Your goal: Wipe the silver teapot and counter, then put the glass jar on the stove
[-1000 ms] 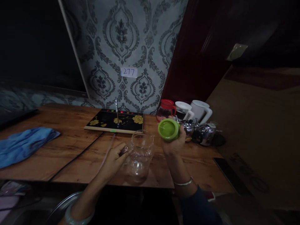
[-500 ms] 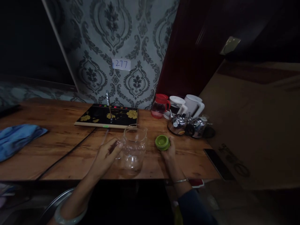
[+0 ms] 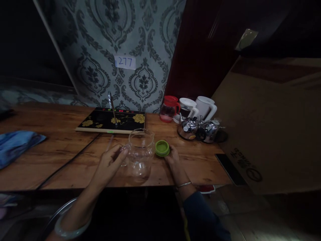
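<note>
My left hand is closed round the handle of a clear glass pitcher, which stands upright near the table's front edge. Its rim is uncovered, and the spout points right. In my right hand is a round green lid, its hollow side turned up and toward me. The lid is just right of the pitcher's upper part; whether they touch I cannot tell.
Behind the pitcher lies a black electric tea stove with a metal spout and a cord. Kettles and a red-lidded jug stand at back right. A blue cloth lies left, a phone right, beside a cardboard box.
My right hand has carried the green lid leftward, close to the pitcher. My left hand keeps its hold on the handle. The whole view has shifted slightly.
</note>
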`<state>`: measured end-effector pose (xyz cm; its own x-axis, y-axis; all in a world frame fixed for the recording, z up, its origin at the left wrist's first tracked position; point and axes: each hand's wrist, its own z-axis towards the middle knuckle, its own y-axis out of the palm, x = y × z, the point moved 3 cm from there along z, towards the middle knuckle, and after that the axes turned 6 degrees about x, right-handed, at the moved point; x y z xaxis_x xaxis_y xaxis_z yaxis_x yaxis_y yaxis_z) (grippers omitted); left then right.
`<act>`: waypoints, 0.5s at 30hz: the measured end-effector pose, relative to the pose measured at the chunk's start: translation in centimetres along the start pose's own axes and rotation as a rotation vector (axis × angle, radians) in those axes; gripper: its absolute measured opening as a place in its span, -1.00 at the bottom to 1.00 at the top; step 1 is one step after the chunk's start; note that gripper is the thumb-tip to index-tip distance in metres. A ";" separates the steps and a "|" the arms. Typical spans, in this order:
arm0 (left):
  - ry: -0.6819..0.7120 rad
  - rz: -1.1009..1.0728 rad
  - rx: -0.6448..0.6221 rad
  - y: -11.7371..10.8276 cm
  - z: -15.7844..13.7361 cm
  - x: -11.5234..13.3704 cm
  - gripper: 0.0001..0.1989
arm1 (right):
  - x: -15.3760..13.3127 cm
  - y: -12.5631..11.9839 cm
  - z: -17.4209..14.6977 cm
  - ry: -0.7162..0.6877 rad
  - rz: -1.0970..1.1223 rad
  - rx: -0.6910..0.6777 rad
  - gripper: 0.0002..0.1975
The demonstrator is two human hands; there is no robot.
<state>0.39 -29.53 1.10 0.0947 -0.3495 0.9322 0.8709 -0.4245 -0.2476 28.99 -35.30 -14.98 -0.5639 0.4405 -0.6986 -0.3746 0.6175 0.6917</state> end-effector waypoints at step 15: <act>0.387 0.145 0.387 -1.6 -3.1 3.1 -0.81 | -9.4 5.3 -12.0 -0.274 -0.142 -0.130 -0.64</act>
<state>-2.21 -32.52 3.55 0.1063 -0.6929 0.7132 0.9823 -0.0379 -0.1833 23.48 -44.00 -2.56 -0.2866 0.5259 -0.8008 -0.5360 0.6048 0.5891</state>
